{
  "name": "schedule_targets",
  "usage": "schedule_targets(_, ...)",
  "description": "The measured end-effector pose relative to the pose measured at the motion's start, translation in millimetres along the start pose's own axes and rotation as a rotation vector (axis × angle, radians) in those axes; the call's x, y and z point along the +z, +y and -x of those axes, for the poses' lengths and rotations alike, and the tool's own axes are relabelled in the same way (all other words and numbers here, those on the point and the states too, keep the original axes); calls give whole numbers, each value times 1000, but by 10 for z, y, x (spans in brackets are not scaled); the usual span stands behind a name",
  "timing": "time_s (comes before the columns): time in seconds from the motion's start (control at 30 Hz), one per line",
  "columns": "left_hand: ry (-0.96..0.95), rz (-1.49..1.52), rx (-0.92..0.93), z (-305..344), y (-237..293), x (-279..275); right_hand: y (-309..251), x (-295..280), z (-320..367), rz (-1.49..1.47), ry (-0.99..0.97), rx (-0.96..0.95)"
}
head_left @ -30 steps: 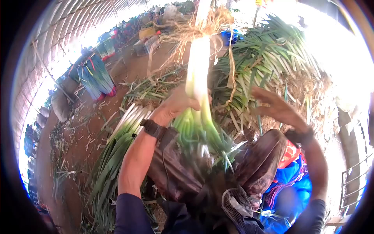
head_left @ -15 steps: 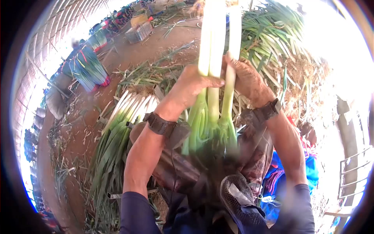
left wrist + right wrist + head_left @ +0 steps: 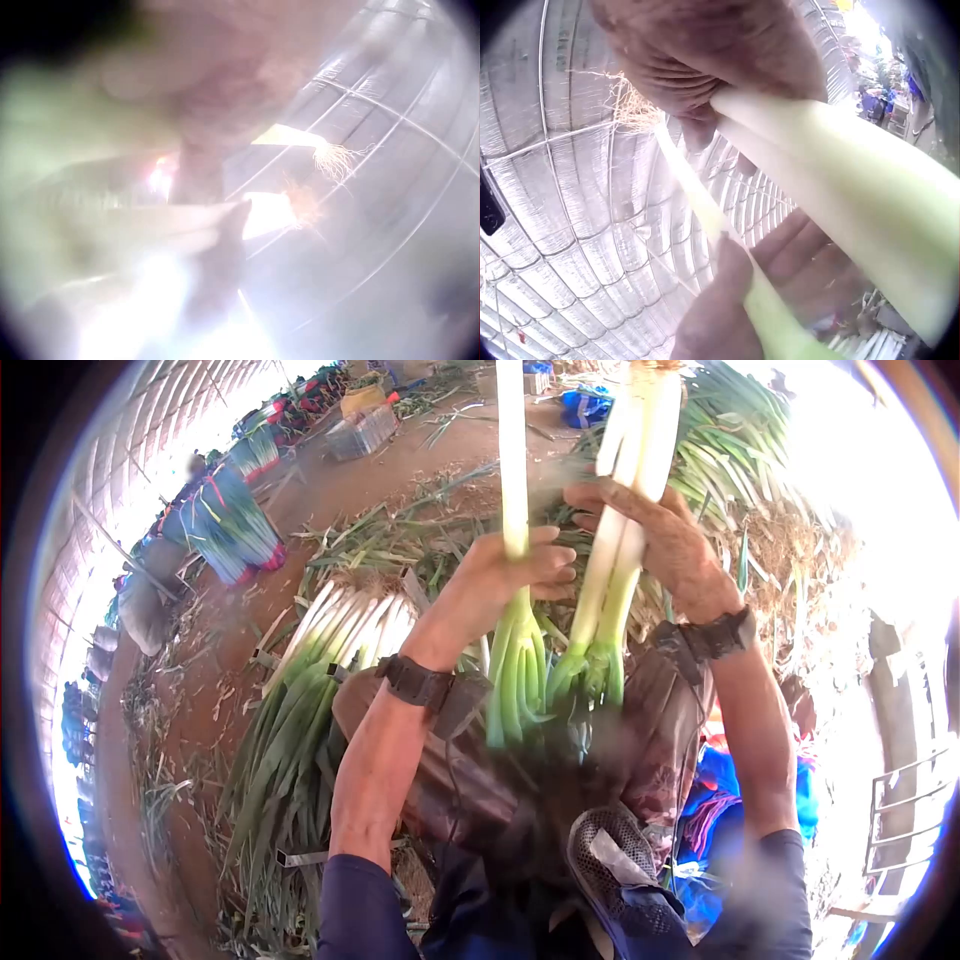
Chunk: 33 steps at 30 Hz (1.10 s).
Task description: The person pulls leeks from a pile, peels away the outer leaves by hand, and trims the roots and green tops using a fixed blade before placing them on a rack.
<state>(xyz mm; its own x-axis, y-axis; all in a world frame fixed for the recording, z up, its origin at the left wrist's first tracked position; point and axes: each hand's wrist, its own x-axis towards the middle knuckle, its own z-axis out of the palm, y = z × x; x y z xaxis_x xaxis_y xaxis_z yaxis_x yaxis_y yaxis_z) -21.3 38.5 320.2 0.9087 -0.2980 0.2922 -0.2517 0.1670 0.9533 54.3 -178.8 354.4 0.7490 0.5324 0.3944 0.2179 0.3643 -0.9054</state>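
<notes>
A single upright green onion stalk [image 3: 514, 470] stands in the left hand [image 3: 500, 580], thumb against it and fingers spread loosely. The right hand [image 3: 680, 550] grips thicker white stalks [image 3: 608, 565], which lean slightly right. Green leaves [image 3: 520, 670] hang below both hands over the lap. In the right wrist view the right hand [image 3: 720, 60] closes on the pale stalks [image 3: 840, 172], and the left hand [image 3: 731, 300] holds the thin stalk [image 3: 694, 187] with its roots up. The left wrist view is blurred and glary; two rooted white ends [image 3: 270, 214] show.
A pile of onions [image 3: 290, 730] lies beside the left leg, and a larger heap [image 3: 740, 450] at the upper right. Blue bags [image 3: 720, 780] lie by the right knee. Tied bundles [image 3: 228, 525] and a crate [image 3: 362, 435] stand farther back on the ground.
The right hand came in from the side and took hold of stalks. The stalks then parted: the thicker ones moved right with the right hand, while one thin stalk stayed in the left.
</notes>
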Motion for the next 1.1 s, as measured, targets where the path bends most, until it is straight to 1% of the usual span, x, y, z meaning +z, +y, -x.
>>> schedule_targets(0.03,2,-9,6,-4,-5,-20,-52,-46,-23,-47,-22,5)
schedule_targets(0.07,49,-66,-56,-18,-1,-39,-168,-68,-22,-6,-61,1)
schedule_targets(0.1,97,-123,-114,-37,14,-55,-175,-124,-81,-72,-63,-12)
schedule_targets(0.13,160,-99,-140,-25,57,-24,-274,-139,-101,-62,-69,-11)
schedule_targets(0.17,159,-106,-127,-30,83,-27,-383,-158,-107,-53,-73,-9)
schedule_targets(0.23,205,-192,-162,-31,93,-55,-540,-194,-146,-71,-71,-6)
schedule_targets(0.3,226,-208,-139,-31,67,-62,-627,-238,-197,-93,-62,8)
schedule_targets(0.37,250,-256,-66,-50,35,-46,-723,-277,-258,-122,-157,6)
schedule_targets(0.4,243,-252,-66,-91,-17,-33,-728,-276,-276,-107,-138,-4)
schedule_targets(0.43,226,-351,-19,-150,-107,-2,-747,-199,-273,-104,-132,-1)
schedule_targets(0.47,209,-448,25,-181,-74,130,-760,-100,-261,-172,-110,17)
schedule_targets(0.5,115,-498,-127,-148,-81,313,-751,-58,-225,-242,-86,37)
schedule_targets(0.53,53,-465,-51,-148,-156,364,-629,-199,-355,-188,-93,-16)
schedule_targets(0.57,-10,-427,24,-143,-186,433,-650,-186,-308,-188,-76,0)
schedule_targets(0.6,-21,-410,12,-119,-218,495,-687,-183,-274,-224,-152,-5)
schedule_targets(0.63,-83,-325,31,-86,-98,610,-732,-141,-238,-260,-229,-10)
schedule_targets(0.67,-142,-240,51,-57,-50,687,-749,-91,-186,-170,-226,-15)
schedule_targets(0.7,-148,-230,44,-52,-105,716,-809,-98,-102,-169,-215,-7)
schedule_targets(0.77,-140,-216,86,-61,-205,744,-955,-99,51,10,-72,224)
schedule_targets(0.8,-143,-214,81,-55,-245,736,-990,-66,86,7,-67,226)
schedule_targets(0.87,-206,-65,16,-49,-293,728,-1049,90,110,41,-8,221)
schedule_targets(0.9,-207,-62,12,-43,-311,753,-1109,215,133,40,-5,225)
schedule_targets(0.97,-48,63,-19,-47,-324,815,-1242,501,178,82,222,214)
schedule_targets(1.0,-2,-24,32,-52,-339,792,-1037,193,157,22,178,154)
schedule_targets(1.03,0,-26,35,-58,-328,767,-986,152,138,23,175,152)
schedule_targets(1.1,169,-123,64,-69,-291,698,-915,101,103,-51,148,-58)
